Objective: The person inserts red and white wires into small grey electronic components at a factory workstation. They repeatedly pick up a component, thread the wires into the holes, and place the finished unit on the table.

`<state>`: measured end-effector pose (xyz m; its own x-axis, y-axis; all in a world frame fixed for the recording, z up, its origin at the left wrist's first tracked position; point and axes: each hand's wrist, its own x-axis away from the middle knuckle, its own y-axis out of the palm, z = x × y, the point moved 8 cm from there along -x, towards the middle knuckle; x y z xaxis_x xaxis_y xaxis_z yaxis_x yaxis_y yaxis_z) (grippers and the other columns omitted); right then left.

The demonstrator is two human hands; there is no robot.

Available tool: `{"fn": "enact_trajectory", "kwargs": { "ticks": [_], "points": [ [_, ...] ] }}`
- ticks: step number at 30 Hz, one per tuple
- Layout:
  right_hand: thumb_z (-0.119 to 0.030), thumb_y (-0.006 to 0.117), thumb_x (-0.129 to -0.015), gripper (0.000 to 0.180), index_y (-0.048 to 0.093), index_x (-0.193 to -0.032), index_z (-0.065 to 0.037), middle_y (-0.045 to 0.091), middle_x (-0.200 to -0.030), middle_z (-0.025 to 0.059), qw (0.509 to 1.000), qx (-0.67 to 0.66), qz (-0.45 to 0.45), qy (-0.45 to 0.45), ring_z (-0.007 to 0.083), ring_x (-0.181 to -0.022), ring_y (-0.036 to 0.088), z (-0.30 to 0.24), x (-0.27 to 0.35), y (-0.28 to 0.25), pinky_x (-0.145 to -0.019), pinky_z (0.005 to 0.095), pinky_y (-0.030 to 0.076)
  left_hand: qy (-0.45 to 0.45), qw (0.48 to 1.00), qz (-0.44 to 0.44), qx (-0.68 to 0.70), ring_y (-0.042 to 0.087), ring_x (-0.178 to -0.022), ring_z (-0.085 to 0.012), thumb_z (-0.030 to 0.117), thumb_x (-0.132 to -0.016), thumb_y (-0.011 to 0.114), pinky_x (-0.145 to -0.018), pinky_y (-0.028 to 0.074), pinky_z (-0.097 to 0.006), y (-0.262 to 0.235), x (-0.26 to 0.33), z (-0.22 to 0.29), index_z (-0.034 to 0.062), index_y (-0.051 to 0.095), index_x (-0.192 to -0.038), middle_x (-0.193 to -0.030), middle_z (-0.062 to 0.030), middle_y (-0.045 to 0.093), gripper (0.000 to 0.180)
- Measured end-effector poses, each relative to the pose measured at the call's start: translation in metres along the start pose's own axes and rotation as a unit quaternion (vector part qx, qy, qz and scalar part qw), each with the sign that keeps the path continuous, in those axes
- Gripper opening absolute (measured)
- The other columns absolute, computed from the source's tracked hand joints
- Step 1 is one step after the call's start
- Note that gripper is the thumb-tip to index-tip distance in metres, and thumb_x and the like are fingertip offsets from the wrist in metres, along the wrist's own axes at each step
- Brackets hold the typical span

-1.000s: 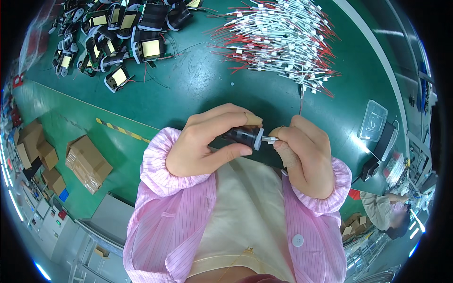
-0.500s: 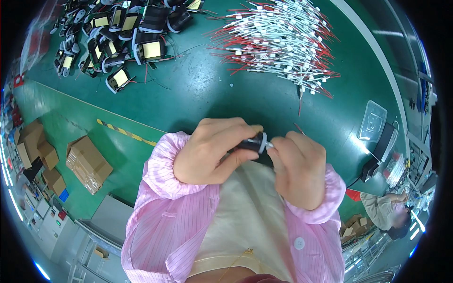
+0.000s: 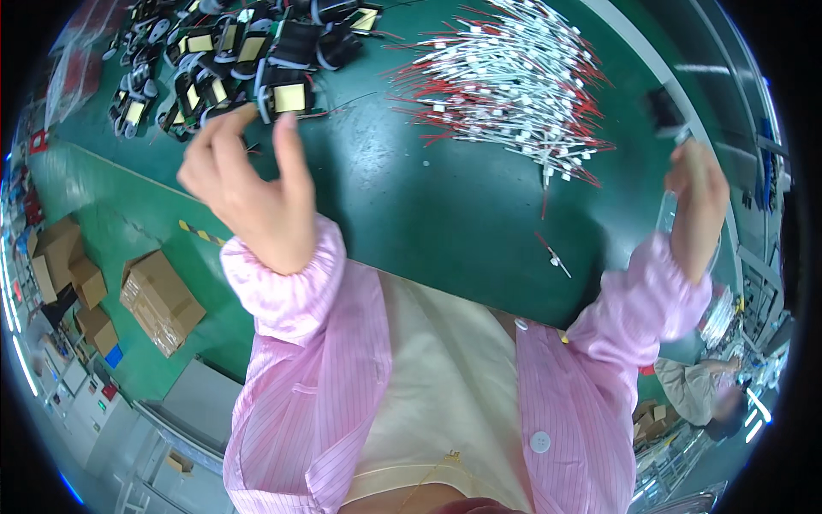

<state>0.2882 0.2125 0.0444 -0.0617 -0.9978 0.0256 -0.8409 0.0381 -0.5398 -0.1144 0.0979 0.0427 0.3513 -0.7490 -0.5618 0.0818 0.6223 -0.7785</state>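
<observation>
Your left hand (image 3: 248, 184) hovers with fingers loosely spread and empty over the black coil parts (image 3: 287, 90); pinch one squarely. Your right hand (image 3: 698, 201) grips a black part (image 3: 664, 110); set it down gently on the counter (image 3: 411, 197).

Brown cardboard boxes (image 3: 160, 300) sit on the floor beyond the worktop's left edge, one large box taped shut near the edge and a cluster of smaller boxes (image 3: 68, 274) farther left, while yellow rectangular labels (image 3: 289, 98) mark the black components at the worktop's far-left corner.

bright overhead light | glare on green table (image 3: 445, 197) | fisheye-bent, dark rim
</observation>
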Motion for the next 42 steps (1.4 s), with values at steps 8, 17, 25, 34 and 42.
{"fn": "enact_trajectory", "kwargs": {
  "ticks": [8, 17, 25, 34, 42],
  "points": [
    [-0.018, 0.06, -0.093, 0.023, 0.063, -0.104, 0.002, 0.062, -0.081, 0.0044, 0.985, 0.149, 0.054, -0.062, 0.01, -0.069, 0.054, -0.003, 0.014, -0.009, -0.063, 0.0254, 0.045, 0.033, 0.995, -0.009, -0.094, 0.05, -0.105, -0.0274, 0.022, -0.081, 0.074, -0.092, 0.034, -0.038, 0.025, 0.0, -0.007, 0.0073, 0.07, -0.101, -0.11, -0.0082, 0.063, 0.025],
    [-0.003, 0.068, -0.075, 0.016, 0.058, -0.088, -0.001, 0.057, -0.085, 0.0146, 0.925, 0.261, -0.27, -0.05, 0.0351, -0.072, 0.06, 0.0, 0.118, 0.081, -0.063, 0.0425, 0.048, -0.008, 0.929, 0.007, 0.371, 0.064, -0.085, -0.024, -0.011, -0.083, 0.06, -0.08, 0.051, -0.035, 0.004, 0.022, 0.029, -0.0022, 0.046, -0.109, -0.099, -0.0223, 0.062, 0.031],
    [0.0, 0.065, -0.075, 0.013, 0.055, -0.083, -0.002, 0.053, -0.081, 0.0115, 0.915, 0.273, -0.248, -0.164, 0.0334, -0.076, 0.058, -0.013, 0.116, 0.095, -0.067, 0.0413, 0.046, -0.121, 0.584, -0.233, 0.768, 0.063, -0.086, -0.0261, -0.014, -0.08, 0.047, -0.078, 0.053, -0.037, 0.026, 0.053, 0.075, 0.0004, 0.049, -0.106, -0.104, -0.0216, 0.058, 0.03],
    [0.006, 0.071, -0.075, 0.016, 0.063, -0.088, 0.002, 0.064, -0.078, 0.01, 0.95, -0.133, -0.262, -0.103, 0.0191, -0.066, 0.063, -0.063, 0.106, 0.113, -0.061, 0.0287, 0.05, -0.04, 0.782, -0.177, 0.596, 0.062, -0.084, -0.025, -0.009, -0.086, 0.05, -0.077, 0.051, -0.034, 0.006, 0.041, 0.061, -0.0035, 0.066, -0.097, -0.11, -0.0227, 0.054, 0.02],
    [0.007, 0.071, -0.079, 0.012, 0.063, -0.088, 0.006, 0.067, -0.08, 0.0078, 0.923, -0.274, -0.266, 0.048, 0.0119, -0.07, 0.067, -0.051, 0.117, 0.118, -0.065, 0.0238, 0.053, 0.137, 0.834, -0.331, 0.419, 0.055, -0.092, -0.0225, 0.011, -0.07, 0.081, -0.076, 0.047, -0.032, 0.0, 0.049, 0.108, 0.005, 0.07, -0.082, -0.122, -0.021, 0.047, 0.017]
  ]
}}
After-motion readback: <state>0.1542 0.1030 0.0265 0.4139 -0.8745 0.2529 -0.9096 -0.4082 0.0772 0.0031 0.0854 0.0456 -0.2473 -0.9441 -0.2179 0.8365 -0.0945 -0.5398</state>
